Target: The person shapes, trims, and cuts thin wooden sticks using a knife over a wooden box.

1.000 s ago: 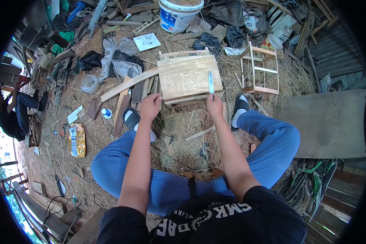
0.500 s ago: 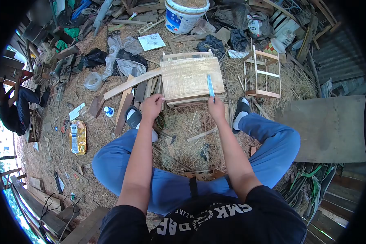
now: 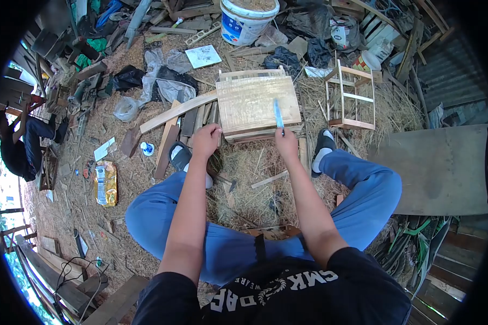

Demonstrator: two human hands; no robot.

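In my right hand (image 3: 286, 144) is a knife (image 3: 278, 114), gripped by its dark handle. Its long blade points away from me over the top of a pale wooden board (image 3: 257, 103). At the near left corner of this board sits my left hand (image 3: 206, 141), its fingers closed; what they pinch, if anything, is hidden. The board lies flat on a low wooden frame (image 3: 249, 73), whose slatted far end shows behind it.
A small wooden frame with legs (image 3: 350, 97) stands at the right. Planks (image 3: 173, 112) lean left of the board. Beyond are a white bucket (image 3: 246, 24) and plastic bags (image 3: 171, 81). A gold packet (image 3: 106, 184) lies left; a person (image 3: 21, 135) sits at far left.
The knife blade has shifted slightly left and tilted with my right hand. My left hand stays by the board's corner. The whole view has shifted a little.
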